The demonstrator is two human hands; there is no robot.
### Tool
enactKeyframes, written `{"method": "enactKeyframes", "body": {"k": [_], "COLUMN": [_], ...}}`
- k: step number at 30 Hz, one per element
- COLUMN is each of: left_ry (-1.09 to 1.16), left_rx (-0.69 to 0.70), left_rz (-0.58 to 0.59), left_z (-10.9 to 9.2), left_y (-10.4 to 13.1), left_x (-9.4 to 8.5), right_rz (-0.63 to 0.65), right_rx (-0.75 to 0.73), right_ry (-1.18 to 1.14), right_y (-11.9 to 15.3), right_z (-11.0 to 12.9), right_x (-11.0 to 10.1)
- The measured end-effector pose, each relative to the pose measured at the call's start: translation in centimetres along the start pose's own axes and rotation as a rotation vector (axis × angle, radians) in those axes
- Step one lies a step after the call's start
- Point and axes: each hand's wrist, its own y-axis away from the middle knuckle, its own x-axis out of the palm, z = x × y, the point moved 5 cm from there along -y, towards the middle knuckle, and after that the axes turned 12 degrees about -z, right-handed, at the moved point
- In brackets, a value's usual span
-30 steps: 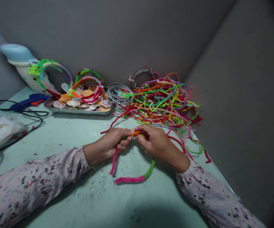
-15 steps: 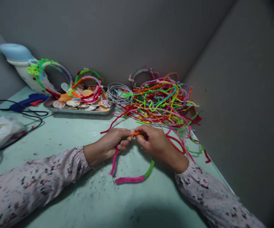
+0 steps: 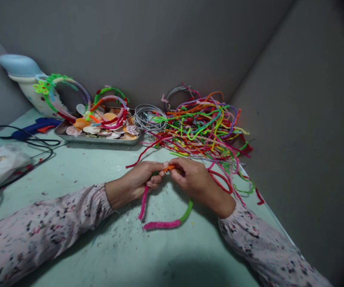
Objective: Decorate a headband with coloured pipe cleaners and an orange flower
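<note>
A curved band wrapped in fuzzy stems (image 3: 163, 225) runs through both hands, pink at its two ends with green beside the pink. My left hand (image 3: 143, 178) is closed round its left part, thumb and fingertips at an orange piece (image 3: 169, 168). My right hand (image 3: 191, 175) pinches the other side of that orange piece, close to my left fingertips. Below my left hand hangs one pink end (image 3: 143, 203); the other end curves beneath my right hand. Fingers cover much of the band's top.
A tangled pile of fuzzy stems (image 3: 202, 125) lies at the back right beside wire coils (image 3: 150, 118). Wrapped rings (image 3: 109, 99) rest on a metal tray (image 3: 106, 140) of shells. Farther left are a patterned container (image 3: 25, 85), a blue tool (image 3: 33, 128), a black cable (image 3: 45, 158) and a plastic bag (image 3: 9, 161).
My right hand and sleeve have shifted very slightly left, and the band's green part with them. Both hands keep their hold at the orange piece.
</note>
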Motion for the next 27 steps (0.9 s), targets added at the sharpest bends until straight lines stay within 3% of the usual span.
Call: {"method": "enactKeyframes", "body": {"k": [5, 20, 23, 27], "left_ry": [0.026, 0.021, 0.024, 0.014], "left_rx": [-0.054, -0.022, -0.005, 0.029], "left_rz": [-0.009, 0.043, 0.046, 0.038], "left_z": [0.14, 0.23, 0.19, 0.08], "left_y": [0.18, 0.00, -0.04, -0.10], "left_x": [0.11, 0.20, 0.16, 0.05], "right_rz": [0.051, -0.023, -0.043, -0.058], "right_rx": [-0.027, -0.039, 0.020, 0.215], "right_ry": [-0.029, 0.008, -0.029, -0.206], "right_y": [0.03, 0.61, 0.47, 0.34], "right_z": [0.24, 0.68, 0.57, -0.18], "right_x": [0.08, 0.38, 0.31, 0.56]}}
